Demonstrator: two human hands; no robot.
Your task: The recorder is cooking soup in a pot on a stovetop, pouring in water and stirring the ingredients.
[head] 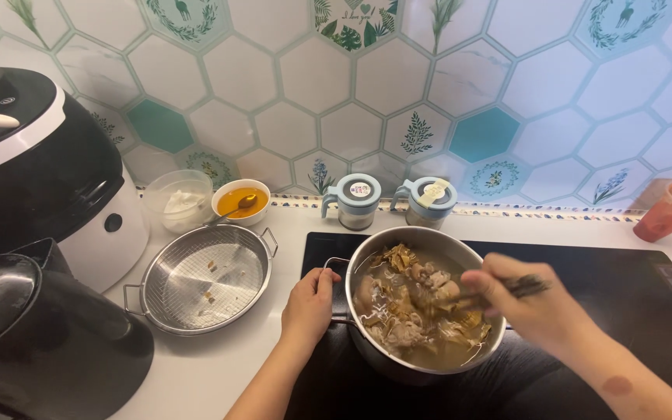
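A steel pot of brownish broth with meat pieces and leaves sits on a black cooktop. My left hand grips the pot's side handle at its left rim. Above the pot's right side, my right hand holds dark chopsticks, blurred, whose tips dip into the food. The chopsticks' far ends stick out past my fingers.
A round steel strainer tray lies left of the pot. Behind it stand a clear cup with white contents and a white bowl of orange sauce with a spoon. Two lidded jars stand at the tiled wall. Black-and-white appliances crowd the left; a red cup sits far right.
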